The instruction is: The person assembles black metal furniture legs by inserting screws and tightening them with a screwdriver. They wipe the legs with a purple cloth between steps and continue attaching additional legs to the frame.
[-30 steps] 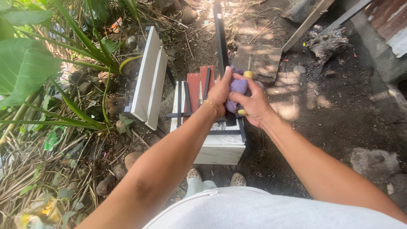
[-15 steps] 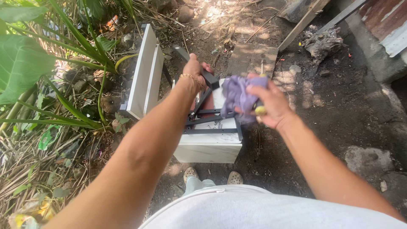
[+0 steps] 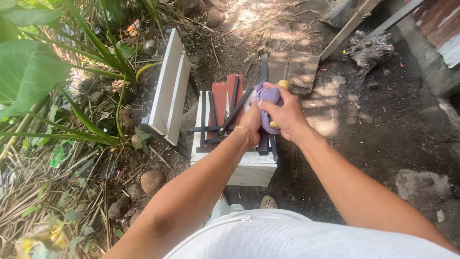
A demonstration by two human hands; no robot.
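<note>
Two hands at work over a white box, with greenery off to the left. Far left: broad green leaves (image 3: 28,72) and long blades drooping over dry straw and round stones (image 3: 153,181) on the dirt. Next right: a white slatted panel (image 3: 170,86) standing on edge, tilted, leaning just beside the box. Centre: the white box (image 3: 251,170) serving as worktop, topped with dark metal strips (image 3: 211,129) laid lengthwise and crosswise, plus two reddish-brown slats (image 3: 219,98) lying side by side along its top.

Over the right part of the box: the left hand (image 3: 251,122), gold bracelet (image 3: 245,133) at the wrist, fingers curled down onto one slanting dark strip, steadying it; grip closed around that strip as far as can be seen. Touching it from the right: the right hand (image 3: 286,115), clenched on a purple cloth (image 3: 267,96) bunched in the palm, cloth pressed against the strips at the box's far right edge. Small yellow bits (image 3: 283,84) poking out above and below the cloth, kind not clear.

Beyond the hands: a flat brown board (image 3: 297,72) on the ground, sun-dappled. Further right: bare dark soil, a pale plank (image 3: 347,29) lying diagonally, a grey lump of debris (image 3: 371,50), and corrugated sheet (image 3: 441,24) at the upper right corner. Bottom: white shirt (image 3: 287,235) of the wearer.
</note>
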